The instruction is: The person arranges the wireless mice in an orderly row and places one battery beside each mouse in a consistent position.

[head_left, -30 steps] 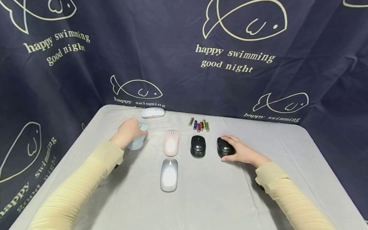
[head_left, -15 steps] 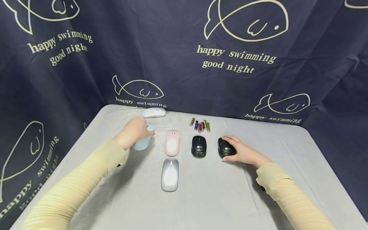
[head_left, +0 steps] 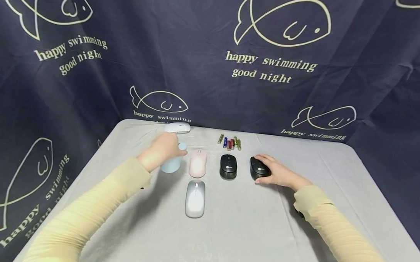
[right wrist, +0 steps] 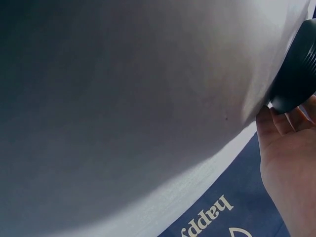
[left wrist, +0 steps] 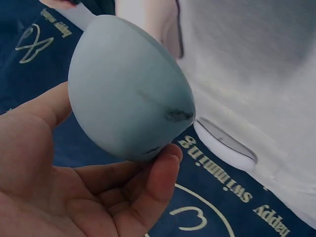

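Note:
My left hand [head_left: 165, 149] grips a light blue computer mouse [head_left: 171, 165], thumb on one side and fingers on the other, just left of a pink mouse [head_left: 197, 165]. The left wrist view shows the blue mouse's smooth rounded body [left wrist: 123, 84] with dark smudges near one edge. At the right, my right hand [head_left: 279, 173] holds a black mouse [head_left: 258, 168] on the table, with fingers along its far side and thumb along its near side. In the right wrist view only part of that black mouse [right wrist: 296, 69] shows, at the edge.
A second black mouse [head_left: 228, 167] sits between the pink one and my right hand. A silver mouse [head_left: 195, 200] lies nearer the front, and a white mouse [head_left: 177, 127] at the back edge. Several small coloured batteries [head_left: 229, 143] are grouped behind. A dark fish-print curtain [head_left: 211, 96] borders the table.
My left hand has carried the blue mouse to the right, closer to the pink mouse. My right hand stays on the black mouse. The head view has shifted slightly.

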`<state>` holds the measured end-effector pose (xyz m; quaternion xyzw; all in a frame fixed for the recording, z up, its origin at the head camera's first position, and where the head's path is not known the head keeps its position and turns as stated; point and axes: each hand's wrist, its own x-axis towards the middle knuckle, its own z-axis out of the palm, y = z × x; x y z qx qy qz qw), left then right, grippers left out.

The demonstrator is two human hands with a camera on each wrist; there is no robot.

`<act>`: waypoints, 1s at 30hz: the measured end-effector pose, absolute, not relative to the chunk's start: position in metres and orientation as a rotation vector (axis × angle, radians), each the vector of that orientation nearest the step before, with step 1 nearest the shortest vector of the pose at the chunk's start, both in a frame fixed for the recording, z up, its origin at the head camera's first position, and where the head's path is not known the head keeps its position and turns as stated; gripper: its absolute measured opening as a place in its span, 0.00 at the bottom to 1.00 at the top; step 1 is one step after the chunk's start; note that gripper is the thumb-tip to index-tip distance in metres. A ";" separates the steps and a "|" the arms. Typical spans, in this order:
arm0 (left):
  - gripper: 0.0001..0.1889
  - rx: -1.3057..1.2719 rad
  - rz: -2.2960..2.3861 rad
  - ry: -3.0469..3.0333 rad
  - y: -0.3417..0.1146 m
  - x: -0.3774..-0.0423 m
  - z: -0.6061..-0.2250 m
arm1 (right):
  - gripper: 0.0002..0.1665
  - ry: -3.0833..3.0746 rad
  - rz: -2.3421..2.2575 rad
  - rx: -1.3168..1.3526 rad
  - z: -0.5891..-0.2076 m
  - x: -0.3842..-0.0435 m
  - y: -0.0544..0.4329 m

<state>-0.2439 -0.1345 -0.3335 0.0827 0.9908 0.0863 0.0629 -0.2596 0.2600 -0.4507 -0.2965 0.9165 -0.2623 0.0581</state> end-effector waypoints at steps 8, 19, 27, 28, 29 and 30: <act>0.21 0.348 0.204 2.965 -0.115 -0.236 -0.334 | 0.54 2.783 -0.790 -0.917 -0.451 -0.260 0.260; 0.22 0.407 0.225 2.892 -0.092 -0.222 -0.335 | 0.53 2.785 -0.799 -0.924 -0.450 -0.259 0.259; 0.20 0.465 0.291 2.901 -0.079 -0.215 -0.337 | 0.53 2.769 -0.789 -0.907 -0.449 -0.261 0.260; 0.20 0.477 0.300 2.897 -0.077 -0.215 -0.338 | 0.54 2.763 -0.792 -0.901 -0.449 -0.261 0.259; 0.20 0.491 0.306 2.894 -0.075 -0.214 -0.339 | 0.54 2.758 -0.788 -0.893 -0.448 -0.262 0.259; 0.20 0.500 0.314 2.889 -0.073 -0.213 -0.339 | 0.54 2.753 -0.787 -0.890 -0.448 -0.262 0.259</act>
